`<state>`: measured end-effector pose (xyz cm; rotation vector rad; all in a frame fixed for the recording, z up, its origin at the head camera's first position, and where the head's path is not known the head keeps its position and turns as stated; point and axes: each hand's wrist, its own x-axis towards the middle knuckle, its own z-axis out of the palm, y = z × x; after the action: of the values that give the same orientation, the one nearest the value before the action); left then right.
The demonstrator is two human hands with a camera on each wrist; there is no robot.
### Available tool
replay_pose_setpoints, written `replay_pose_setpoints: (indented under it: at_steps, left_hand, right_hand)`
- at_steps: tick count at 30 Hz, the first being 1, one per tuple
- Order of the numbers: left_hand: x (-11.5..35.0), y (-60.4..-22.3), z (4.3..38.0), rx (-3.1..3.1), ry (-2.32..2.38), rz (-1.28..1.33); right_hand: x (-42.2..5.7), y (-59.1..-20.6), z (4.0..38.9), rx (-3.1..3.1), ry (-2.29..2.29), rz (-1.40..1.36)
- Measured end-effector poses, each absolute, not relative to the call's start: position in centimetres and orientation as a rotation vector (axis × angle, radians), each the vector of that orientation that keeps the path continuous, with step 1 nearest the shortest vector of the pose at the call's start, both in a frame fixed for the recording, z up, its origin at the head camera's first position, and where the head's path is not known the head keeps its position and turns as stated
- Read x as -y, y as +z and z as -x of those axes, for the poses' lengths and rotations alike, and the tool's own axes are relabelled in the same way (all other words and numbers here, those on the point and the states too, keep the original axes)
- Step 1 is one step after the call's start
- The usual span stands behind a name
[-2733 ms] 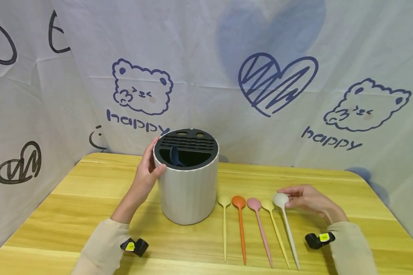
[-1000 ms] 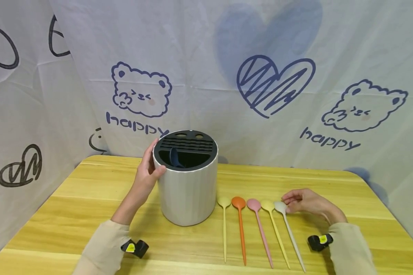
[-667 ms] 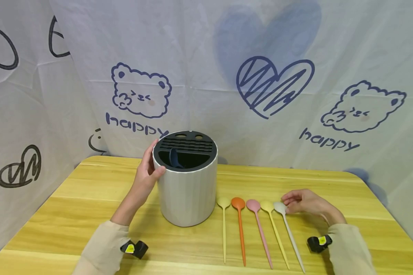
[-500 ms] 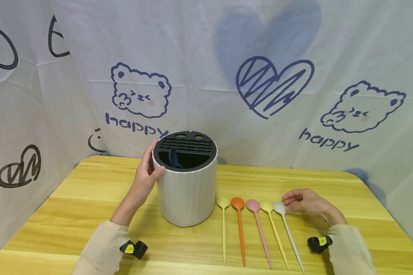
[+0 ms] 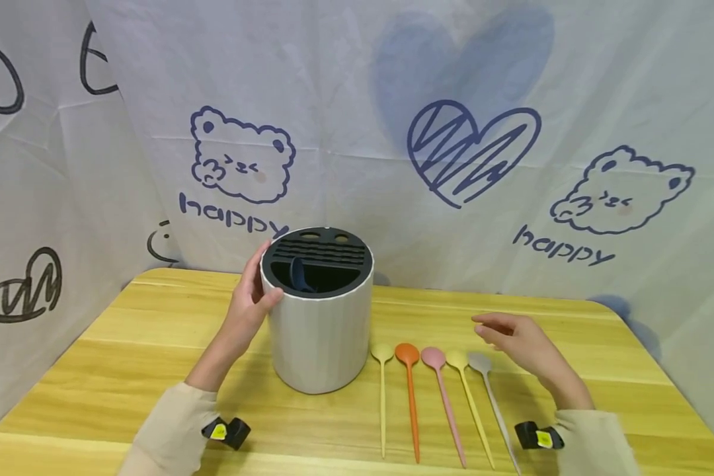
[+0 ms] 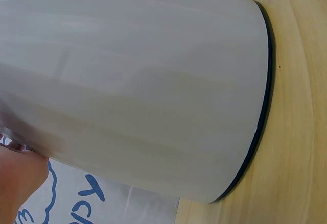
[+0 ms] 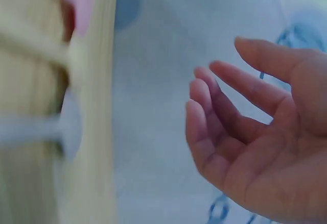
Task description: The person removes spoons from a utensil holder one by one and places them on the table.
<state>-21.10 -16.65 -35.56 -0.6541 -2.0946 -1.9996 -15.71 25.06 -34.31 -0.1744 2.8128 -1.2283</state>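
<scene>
My left hand [image 5: 250, 307] grips the white ribbed utensil holder [image 5: 321, 344] at its upper left side, thumb at the front rim. In the left wrist view the holder's wall [image 6: 138, 86] fills most of the picture. Above the table, just beyond the bowl of the white spoon [image 5: 479, 361], my right hand [image 5: 523, 340] hovers with nothing in it; its fingers are loosely bent in the right wrist view. Left of that spoon lie a yellow spoon [image 5: 457, 359], a pink spoon [image 5: 434, 357], an orange spoon [image 5: 407, 354] and a pale yellow spoon [image 5: 383, 352], side by side.
A dark blue utensil [image 5: 297, 272] stands in the large opening of the holder's black slotted lid [image 5: 321, 251]. The wooden table [image 5: 155, 344] ends at a white cloth backdrop [image 5: 357, 132] with printed bears and hearts.
The white spoon's handle end swung right and its bowl settled onto the table. My right hand then let go and rose away from it. My left hand stays on the utensil holder.
</scene>
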Motion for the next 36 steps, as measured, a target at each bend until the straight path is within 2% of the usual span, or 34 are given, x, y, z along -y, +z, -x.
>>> replay_pose_setpoints:
  at_steps: [7, 17, 28, 36]
  left_hand:
    - [16.8, -35.5, 21.1, 2.084, -2.008, 0.670]
    - [16.5, -35.8, 21.1, 2.072, -2.017, 0.678]
    - [16.8, -35.7, 21.2, 2.069, -2.010, 0.677]
    - [16.8, -35.6, 21.1, 2.080, -2.009, 0.664]
  right_hand:
    - [-18.7, -32.2, 13.0, -3.019, -1.138, 0.345]
    - [-14.0, -32.1, 11.5, -2.933, -1.502, 0.401]
    - [-11.4, -29.1, 13.8, -3.167, -1.326, 0.914]
    - [-8.9, -25.5, 16.3, -3.058, -1.210, 1.036]
